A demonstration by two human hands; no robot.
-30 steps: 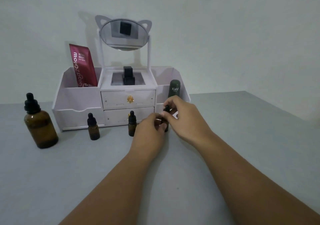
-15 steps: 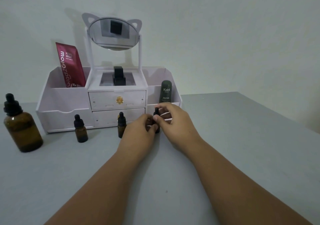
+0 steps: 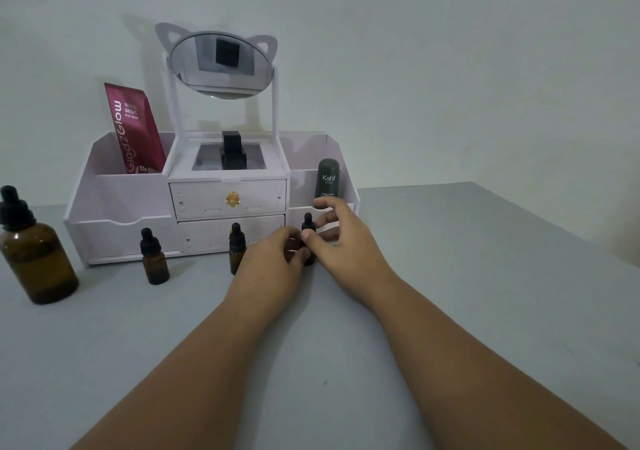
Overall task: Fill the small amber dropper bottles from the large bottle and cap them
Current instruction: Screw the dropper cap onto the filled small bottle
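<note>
Three small amber dropper bottles stand in a row on the grey table before a white organizer. The left small bottle and the middle small bottle stand free with black dropper caps on. My left hand wraps the body of the right small bottle, hiding most of it. My right hand pinches that bottle's black dropper cap between thumb and fingers. The large amber bottle with a black dropper cap stands at the far left, untouched.
The white organizer has two drawers, side bins and a cat-ear mirror. A red sachet leans in its left bin, a dark green tube stands in the right bin. The grey table ends at right.
The view has shifted slightly. Both hands stay on the right small bottle; my right fingers have turned around its cap. The other bottles have not moved.
</note>
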